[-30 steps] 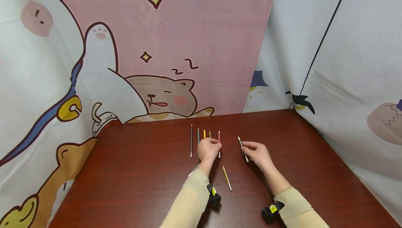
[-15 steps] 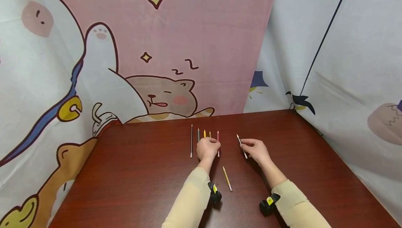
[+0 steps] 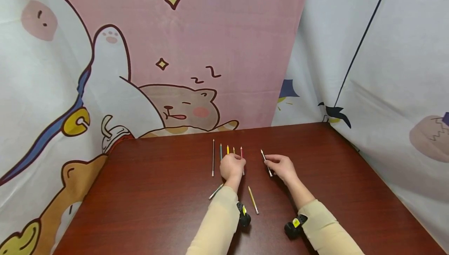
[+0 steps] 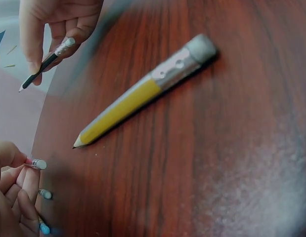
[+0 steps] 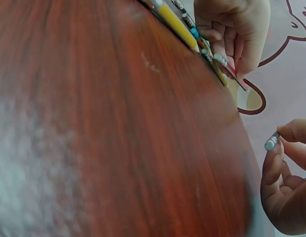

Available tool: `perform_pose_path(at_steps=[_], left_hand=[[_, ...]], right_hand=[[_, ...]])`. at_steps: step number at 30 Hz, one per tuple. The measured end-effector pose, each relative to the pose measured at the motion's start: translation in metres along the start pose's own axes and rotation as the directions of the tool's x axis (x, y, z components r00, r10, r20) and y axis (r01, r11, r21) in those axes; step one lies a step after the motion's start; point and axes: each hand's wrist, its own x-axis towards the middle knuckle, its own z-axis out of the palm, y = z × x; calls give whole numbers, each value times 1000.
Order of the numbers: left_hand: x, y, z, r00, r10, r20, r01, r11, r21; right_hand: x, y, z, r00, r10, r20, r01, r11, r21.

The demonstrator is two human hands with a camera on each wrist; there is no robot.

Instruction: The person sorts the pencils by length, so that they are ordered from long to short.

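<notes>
In the head view my left hand (image 3: 232, 167) pinches a red pencil (image 3: 241, 152) between thumb and fingers at the right end of a row. The row holds a dark pencil (image 3: 213, 157), a teal pencil (image 3: 221, 152) and two yellowish ones, partly hidden behind that hand. To the right, my right hand (image 3: 283, 167) pinches a black pencil (image 3: 262, 155), tip pointing away and slightly left. The left wrist view shows this black pencil's (image 4: 46, 62) silver eraser end. Nearer me lies a yellow pencil (image 4: 120, 109), large in that view.
Another pencil (image 3: 215, 192) lies at a slant, partly covered by the left sleeve. The brown wooden table (image 3: 147, 208) reaches back to a printed cloth (image 3: 245, 52) with cartoon animals. A second cloth (image 3: 386, 91) hangs along the right side.
My left hand has shifted the red pencil a little left, toward the row. My right hand has moved left and slightly farther away with the black pencil.
</notes>
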Motion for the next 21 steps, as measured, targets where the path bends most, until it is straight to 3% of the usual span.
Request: perform_pose_path(at_steps=[9, 16, 21], left_hand=[[1, 1, 3, 1000, -5, -3, 5, 999, 39], [0, 0, 4, 999, 26, -47, -22, 997, 72], [-1, -3, 5, 998, 56, -30, -54, 997, 51]], right_hand=[[1, 0, 1, 1000, 3, -12, -3, 1000, 20], [1, 1, 2, 1000, -5, -11, 5, 1000, 20], [0, 2, 2, 1000, -3, -18, 4, 1000, 11]])
